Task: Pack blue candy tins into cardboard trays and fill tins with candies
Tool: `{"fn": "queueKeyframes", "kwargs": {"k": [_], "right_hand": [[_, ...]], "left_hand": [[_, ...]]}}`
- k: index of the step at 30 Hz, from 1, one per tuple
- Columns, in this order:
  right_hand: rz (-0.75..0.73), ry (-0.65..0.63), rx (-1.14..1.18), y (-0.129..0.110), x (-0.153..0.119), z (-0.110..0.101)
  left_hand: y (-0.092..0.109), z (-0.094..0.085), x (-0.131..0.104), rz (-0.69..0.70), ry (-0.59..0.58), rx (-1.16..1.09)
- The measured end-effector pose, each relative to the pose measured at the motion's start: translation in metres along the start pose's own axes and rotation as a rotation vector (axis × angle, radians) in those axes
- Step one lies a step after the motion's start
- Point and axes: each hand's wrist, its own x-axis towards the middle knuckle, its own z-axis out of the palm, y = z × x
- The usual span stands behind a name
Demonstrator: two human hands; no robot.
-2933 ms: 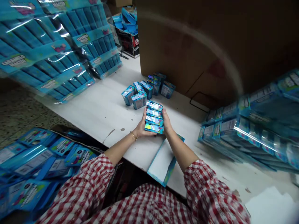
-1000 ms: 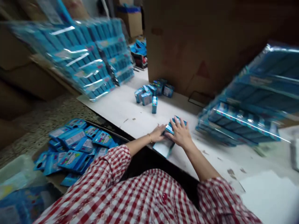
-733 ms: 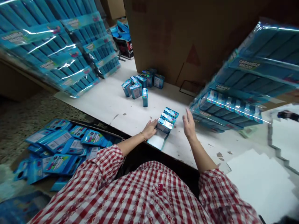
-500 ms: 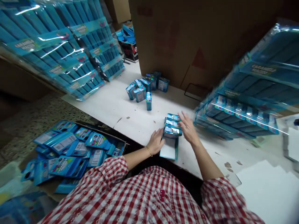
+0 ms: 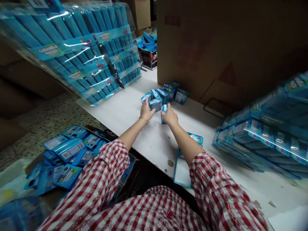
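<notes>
Several small blue boxes [image 5: 156, 104] stand in a cluster on the white table [image 5: 115, 112]. My left hand [image 5: 146, 111] is at the cluster's near left side, fingers apart, touching or nearly touching the boxes. My right hand [image 5: 170, 116] is at a single upright blue box [image 5: 164, 119] just right of the cluster, its fingers curved over that box; how firmly they close is unclear. Nearer the table's front edge lies an open blue tray [image 5: 183, 170] with a white inside, holding blue boxes at its far end. My right forearm partly hides it.
Wrapped displays of blue packs stand at the left [image 5: 79, 64] and right [image 5: 262, 134]. A large cardboard box [image 5: 216, 41] forms the back. Loose blue packages [image 5: 69, 150] fill a carton at the lower left. A thin black wire [image 5: 211, 110] lies near the cardboard.
Both my hands have left the open tray and reached forward and left to the standing boxes. The camera view has shifted, so the surroundings appear farther right.
</notes>
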Motion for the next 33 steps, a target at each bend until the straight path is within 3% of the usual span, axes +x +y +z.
{"fn": "queueKeyframes", "kwargs": {"k": [3,7,12,16,18,21,23,25,28,31,33], "right_hand": [[0.046,0.025,-0.075,0.006,-0.005,-0.006],[0.084,0.066,-0.209,0.005,-0.014,-0.01],[-0.009,-0.021,-0.344,0.012,-0.038,-0.021],[-0.249,-0.072,-0.34,0.026,-0.044,-0.035],[-0.397,-0.192,-0.312,0.029,-0.044,-0.04],[-0.516,-0.472,-0.272,0.026,-0.047,-0.043],[-0.543,-0.566,-0.283,0.021,-0.054,-0.04],[-0.539,-0.519,-0.388,0.016,-0.065,-0.033],[-0.536,-0.35,-0.571,0.012,-0.085,-0.018],[-0.589,-0.223,-0.561,0.017,-0.111,-0.014],[-0.613,-0.138,-0.493,0.025,-0.137,-0.024]], "left_hand": [[0.006,0.009,0.009,-0.033,-0.064,0.056],[0.023,0.01,-0.03,-0.033,-0.043,0.136],[0.025,-0.02,-0.085,-0.027,-0.047,0.085],[0.017,-0.049,-0.11,0.062,-0.321,-0.143],[0.014,-0.053,-0.119,0.1,-0.412,-0.255],[0.012,-0.048,-0.13,0.034,-0.403,-0.406],[0.01,-0.04,-0.134,-0.03,-0.388,-0.488],[0.007,-0.034,-0.136,-0.066,-0.391,-0.546],[0.002,-0.031,-0.139,-0.107,-0.388,-0.62],[0.002,-0.033,-0.154,-0.134,-0.367,-0.717],[0.008,-0.036,-0.173,-0.108,-0.323,-0.794]]}}
